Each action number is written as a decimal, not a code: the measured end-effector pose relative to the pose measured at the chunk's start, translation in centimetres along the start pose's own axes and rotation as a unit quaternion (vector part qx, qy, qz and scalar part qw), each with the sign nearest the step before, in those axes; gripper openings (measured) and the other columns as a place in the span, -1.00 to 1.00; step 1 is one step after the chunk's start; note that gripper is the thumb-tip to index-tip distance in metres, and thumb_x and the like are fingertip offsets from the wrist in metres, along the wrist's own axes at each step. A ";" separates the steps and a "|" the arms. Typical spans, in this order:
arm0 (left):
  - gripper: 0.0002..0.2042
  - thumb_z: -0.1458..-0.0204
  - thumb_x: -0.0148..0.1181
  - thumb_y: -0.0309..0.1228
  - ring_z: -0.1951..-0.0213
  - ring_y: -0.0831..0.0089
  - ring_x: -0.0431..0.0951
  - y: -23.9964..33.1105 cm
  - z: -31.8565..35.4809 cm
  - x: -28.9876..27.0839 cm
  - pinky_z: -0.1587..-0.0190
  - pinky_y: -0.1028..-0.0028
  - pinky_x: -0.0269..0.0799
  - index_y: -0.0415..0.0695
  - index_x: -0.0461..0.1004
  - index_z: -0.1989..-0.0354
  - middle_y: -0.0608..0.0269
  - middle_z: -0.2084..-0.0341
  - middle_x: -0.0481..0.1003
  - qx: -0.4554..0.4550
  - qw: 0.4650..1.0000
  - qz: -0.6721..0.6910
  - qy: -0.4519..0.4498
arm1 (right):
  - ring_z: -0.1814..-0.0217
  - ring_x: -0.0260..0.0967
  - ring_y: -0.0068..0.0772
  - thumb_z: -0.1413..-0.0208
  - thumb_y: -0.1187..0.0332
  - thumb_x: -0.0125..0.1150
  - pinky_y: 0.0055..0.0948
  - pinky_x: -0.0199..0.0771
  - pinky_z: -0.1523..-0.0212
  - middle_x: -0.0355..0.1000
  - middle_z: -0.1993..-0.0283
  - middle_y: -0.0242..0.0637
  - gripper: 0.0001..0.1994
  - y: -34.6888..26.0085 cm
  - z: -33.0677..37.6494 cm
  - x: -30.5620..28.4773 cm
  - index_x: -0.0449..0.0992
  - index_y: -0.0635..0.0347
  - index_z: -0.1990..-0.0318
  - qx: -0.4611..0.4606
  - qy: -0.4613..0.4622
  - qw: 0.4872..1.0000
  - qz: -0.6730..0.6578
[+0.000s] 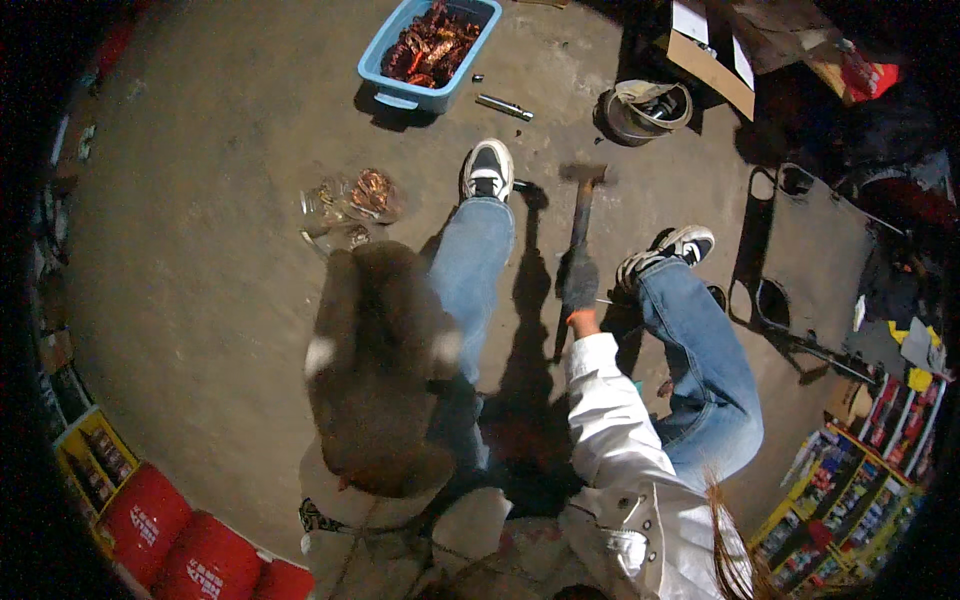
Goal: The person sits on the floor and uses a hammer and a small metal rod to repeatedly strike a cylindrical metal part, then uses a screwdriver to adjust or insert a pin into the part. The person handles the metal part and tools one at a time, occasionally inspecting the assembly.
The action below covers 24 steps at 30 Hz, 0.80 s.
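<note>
Hammer | right gloved hand wrapped round it; left hand hidden, can't tell | step: striking, I'd guess | next calls for aim clear of shoes

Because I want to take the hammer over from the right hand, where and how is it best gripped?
Probably take the hammer by the bare stretch of handle between its head and the right hand, coming from the left. The handle is narrow and straight there, the head sits crosswise at its far end, and the hand covers the nearer part.
</note>
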<state>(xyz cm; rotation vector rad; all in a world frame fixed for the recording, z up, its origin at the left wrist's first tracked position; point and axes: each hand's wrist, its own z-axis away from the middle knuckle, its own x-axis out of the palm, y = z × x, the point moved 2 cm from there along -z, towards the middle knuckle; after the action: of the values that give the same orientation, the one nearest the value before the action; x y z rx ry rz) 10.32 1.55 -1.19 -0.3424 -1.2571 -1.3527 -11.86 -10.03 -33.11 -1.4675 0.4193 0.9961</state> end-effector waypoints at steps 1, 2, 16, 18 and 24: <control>-0.76 -0.29 -0.21 -0.26 0.68 0.63 0.09 0.2 0.1 -0.4 0.63 0.54 0.07 -0.12 0.34 0.25 0.41 0.66 0.13 -0.012 0.999 0.027 -0.019 | 0.28 0.35 0.02 -0.10 0.34 0.00 -0.13 0.31 0.36 0.38 0.36 -0.07 -0.86 -0.7 -1.5 -1.2 0.43 0.20 0.29 0.012 -0.001 0.999 0.043; -0.76 -0.29 -0.21 -0.27 0.69 0.63 0.08 0.2 0.2 -0.8 0.64 0.55 0.06 -0.13 0.34 0.25 0.40 0.66 0.13 -0.026 0.998 0.052 -0.037 | 0.30 0.32 0.01 -0.06 0.44 0.03 -0.14 0.30 0.38 0.35 0.35 -0.07 -0.86 -2.1 -3.1 -2.7 0.40 0.19 0.22 -0.093 0.077 0.983 0.140; -0.62 -0.27 -0.26 -0.05 0.72 0.58 0.15 1.0 0.2 -1.4 0.66 0.48 0.09 -0.08 0.35 0.08 0.46 0.71 0.19 -0.005 0.999 0.002 -0.040 | 0.41 0.27 -0.15 -0.22 0.15 -0.10 -0.20 0.27 0.40 0.35 0.47 -0.12 -0.66 1.9 2.8 5.6 0.38 0.27 0.37 0.284 0.075 0.950 -0.104; -0.62 -0.27 -0.26 -0.06 0.74 0.59 0.13 0.6 0.3 -1.2 0.69 0.48 0.08 -0.09 0.37 0.11 0.46 0.73 0.17 0.027 0.999 -0.019 -0.009 | 0.45 0.26 -0.09 -0.22 0.12 -0.09 -0.17 0.26 0.40 0.35 0.51 -0.10 -0.63 3.0 3.1 5.9 0.38 0.30 0.38 0.315 0.095 0.932 -0.153; -0.62 -0.28 -0.27 -0.07 0.77 0.61 0.09 0.4 1.0 -0.8 0.72 0.52 0.06 -0.10 0.38 0.17 0.47 0.76 0.15 0.029 0.995 -0.044 0.087 | 0.51 0.29 -0.36 -0.21 0.00 -0.04 -0.31 0.25 0.47 0.32 0.59 -0.26 -0.58 -0.2 -0.4 0.0 0.38 0.21 0.44 0.249 0.142 0.938 -0.194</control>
<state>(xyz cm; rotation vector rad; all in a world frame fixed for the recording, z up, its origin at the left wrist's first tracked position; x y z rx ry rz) 10.41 2.86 -1.27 -0.1265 -1.1744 -1.3865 -11.58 -10.37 -33.05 -1.1642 0.5190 0.3246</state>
